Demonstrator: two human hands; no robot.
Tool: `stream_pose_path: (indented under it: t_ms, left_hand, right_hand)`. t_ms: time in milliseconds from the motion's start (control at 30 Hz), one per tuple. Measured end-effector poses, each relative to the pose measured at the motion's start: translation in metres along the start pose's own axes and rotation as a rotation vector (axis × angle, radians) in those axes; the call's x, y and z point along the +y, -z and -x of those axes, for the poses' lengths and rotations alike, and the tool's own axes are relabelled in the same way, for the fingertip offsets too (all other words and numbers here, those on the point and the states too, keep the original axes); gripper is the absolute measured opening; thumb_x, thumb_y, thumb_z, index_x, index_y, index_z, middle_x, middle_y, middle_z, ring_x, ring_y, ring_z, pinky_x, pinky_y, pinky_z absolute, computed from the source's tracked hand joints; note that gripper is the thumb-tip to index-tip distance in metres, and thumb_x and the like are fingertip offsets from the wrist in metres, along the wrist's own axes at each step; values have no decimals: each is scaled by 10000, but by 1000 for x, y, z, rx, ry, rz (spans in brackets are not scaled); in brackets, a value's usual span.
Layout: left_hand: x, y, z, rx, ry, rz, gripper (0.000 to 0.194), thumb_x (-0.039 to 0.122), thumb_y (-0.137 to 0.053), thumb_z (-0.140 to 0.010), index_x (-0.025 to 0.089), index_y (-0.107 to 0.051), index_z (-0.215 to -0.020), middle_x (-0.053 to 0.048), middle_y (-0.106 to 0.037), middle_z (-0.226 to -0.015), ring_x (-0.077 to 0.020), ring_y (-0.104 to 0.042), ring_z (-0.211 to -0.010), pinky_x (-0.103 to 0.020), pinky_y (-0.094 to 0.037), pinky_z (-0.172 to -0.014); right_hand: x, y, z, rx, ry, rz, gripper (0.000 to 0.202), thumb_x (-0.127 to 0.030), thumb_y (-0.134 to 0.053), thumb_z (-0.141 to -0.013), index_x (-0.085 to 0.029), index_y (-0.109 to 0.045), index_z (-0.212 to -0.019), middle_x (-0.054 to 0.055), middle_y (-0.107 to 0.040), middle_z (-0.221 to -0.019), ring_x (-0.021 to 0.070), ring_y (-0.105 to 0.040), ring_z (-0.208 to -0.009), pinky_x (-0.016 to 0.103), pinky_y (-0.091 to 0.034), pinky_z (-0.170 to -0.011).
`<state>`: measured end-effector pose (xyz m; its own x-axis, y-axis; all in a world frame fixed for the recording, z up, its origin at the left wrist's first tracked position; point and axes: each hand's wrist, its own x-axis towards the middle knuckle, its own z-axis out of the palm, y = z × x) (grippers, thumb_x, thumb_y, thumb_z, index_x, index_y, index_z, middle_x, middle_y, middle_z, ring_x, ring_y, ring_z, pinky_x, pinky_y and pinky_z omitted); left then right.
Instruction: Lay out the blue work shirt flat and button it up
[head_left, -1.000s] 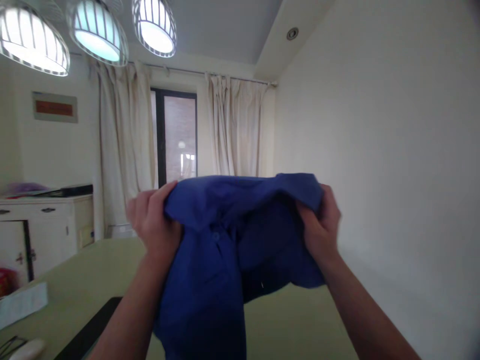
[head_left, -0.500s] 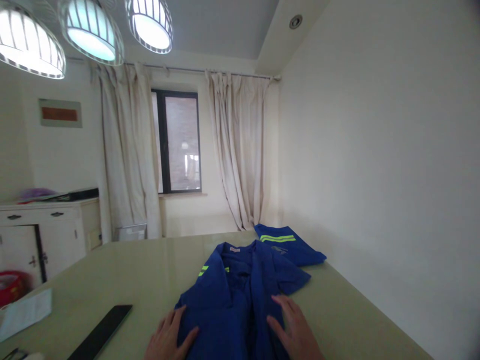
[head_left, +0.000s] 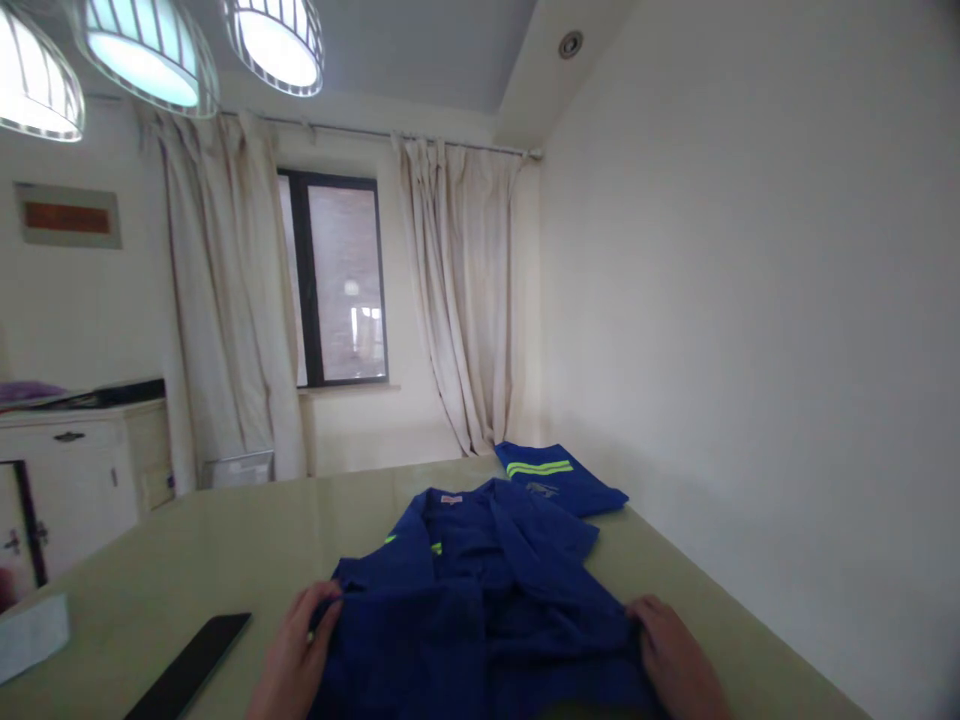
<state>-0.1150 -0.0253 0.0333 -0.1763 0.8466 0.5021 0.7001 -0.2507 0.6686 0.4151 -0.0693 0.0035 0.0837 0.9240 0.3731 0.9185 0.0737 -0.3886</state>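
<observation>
Head view showed both hands, left hand (head_left: 289,655) and right hand (head_left: 675,660), pinching the blue jacket (head_left: 480,590) at nine and three o'clock, apparently spreading it flat on the desk (head_left: 225,540).

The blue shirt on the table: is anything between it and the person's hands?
Nothing visible. The left hand and right hand both rest directly on the blue shirt, gripping its edges at either side. The black flat object lies off to the left, apart.
</observation>
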Motion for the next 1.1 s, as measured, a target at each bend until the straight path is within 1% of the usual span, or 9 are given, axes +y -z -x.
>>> stream_pose_path:
  t_ms: [167, 300, 433, 533, 600, 700, 900, 1000, 1100]
  left_hand:
    - [-14, 27, 20, -386, 51, -150, 236, 393, -535, -806, 302, -669, -978, -16, -760, -1095, -269, -675, -1108, -366, -509, -1001]
    - [-16, 39, 23, -683, 71, -425, 229, 314, -510, -793, 255, -696, -915, -72, -762, -1028, -277, -697, -1005, -376, -512, -924]
    - [36, -12, 9, -443, 31, -543, 395, 334, -298, -966, 183, -663, -978, -152, -712, -1086, -278, -672, -1053, -409, -466, -972]
    - [63, -66, 0, -384, 47, -478, 456, 456, -661, -783, 178, -628, -1143, -156, -649, -1291, -325, -598, -1209, -402, -477, -966]
    - [60, -85, -9, -401, 50, -379, 362, 354, -748, -692, 216, -664, -1016, -91, -712, -1167, -298, -639, -1138, -353, -495, -914]
    - [28, -68, -35, -324, 129, -302, 110, 336, -597, -853, 238, -647, -840, -12, -743, -884, -210, -704, -910, -280, -508, -824]
    - [-24, 19, -89, 158, 532, -373, 390, 264, -330, -941, 79, -542, -1211, -232, -707, -1141, -334, -714, -976, -422, -557, -755]
    - [-8, 3, -87, 193, 346, -290, 428, 306, -334, -953, 150, -515, -1308, -144, -697, -1245, -258, -706, -1041, -363, -563, -852]
    - [16, -51, -63, -234, -62, -242, 447, 441, -346, -981, 213, -634, -1236, -89, -728, -1236, -234, -681, -1138, -358, -512, -1014]
  right_hand:
    - [39, 29, 4, 139, -145, 257, 371, -102, -388, -860, -220, -740, -858, 122, -723, -993, 284, -678, -996, 400, -511, -910]
    - [-18, 33, 3, 164, -40, 179, 342, -181, -427, -889, -215, -735, -1035, 131, -702, -1156, 301, -647, -1105, 434, -491, -983]
    - [-128, 5, -13, -79, 223, -153, 398, -410, -441, -1003, -262, -640, -1315, 81, -638, -1358, 238, -579, -1274, 364, -418, -1120]
    - [-192, -38, -27, -326, 285, -191, 578, -510, -598, -925, -272, -545, -1450, 95, -505, -1533, 298, -483, -1396, 443, -379, -1162]
    - [-211, -70, -35, -409, 271, -154, 594, -501, -604, -924, -272, -532, -1468, 108, -463, -1568, 322, -419, -1447, 505, -317, -1194]
    - [-214, -108, -40, -340, 264, -138, 549, -542, -496, -979, -337, -499, -1488, 66, -411, -1606, 290, -318, -1507, 530, -203, -1234]
    - [-215, -144, -52, -256, 187, -118, 589, -635, -414, -978, -380, -463, -1506, 46, -367, -1631, 285, -280, -1522, 534, -185, -1231]
    - [-226, -158, -68, -229, 152, -88, 595, -628, -410, -978, -367, -462, -1510, 53, -361, -1633, 288, -277, -1522, 534, -166, -1229]
    - [-236, -171, -88, -218, 137, -55, 598, -608, -411, -982, -341, -460, -1515, 70, -359, -1634, 289, -276, -1521, 517, -150, -1228]
